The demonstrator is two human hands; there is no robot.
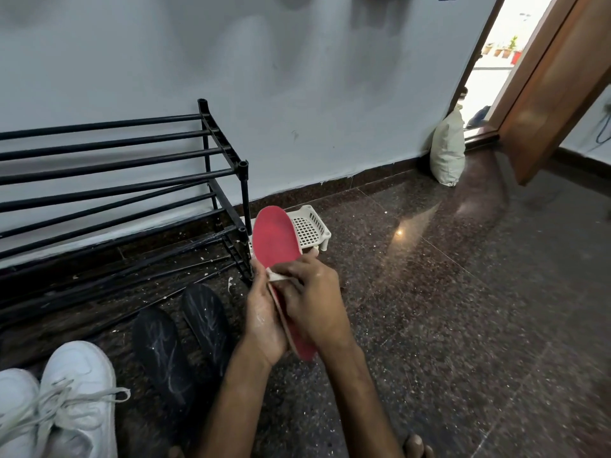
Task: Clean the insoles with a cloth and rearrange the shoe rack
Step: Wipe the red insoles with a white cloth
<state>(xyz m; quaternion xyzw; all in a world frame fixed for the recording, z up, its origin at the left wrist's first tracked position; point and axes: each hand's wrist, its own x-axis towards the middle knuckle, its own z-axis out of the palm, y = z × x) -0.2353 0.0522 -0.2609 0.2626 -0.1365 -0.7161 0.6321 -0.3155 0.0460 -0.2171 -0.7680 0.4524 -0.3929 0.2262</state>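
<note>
Red insole (276, 239), pale along its rim, stands tilted above the floor (446, 325), my left hand (264, 325) gripping its edge, my right hand (312, 305) pinching a pale cloth (277, 276) against it.

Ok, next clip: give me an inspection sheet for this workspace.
Surface: dark speckled stone floor, white flecks near the shoe rack.
Job's things: red insole held up, cloth on it; two black insoles on the floor, streaked white; black shoe rack at the wall; white sneakers.
Clutter: white plastic basket behind the insole; white sack by the doorway.
Grippers: left hand grips the red insole; right hand pinches the cloth.
Cables: a blue cord on the far-right wall.
Surroundings: grey wall, open wooden door.
</note>
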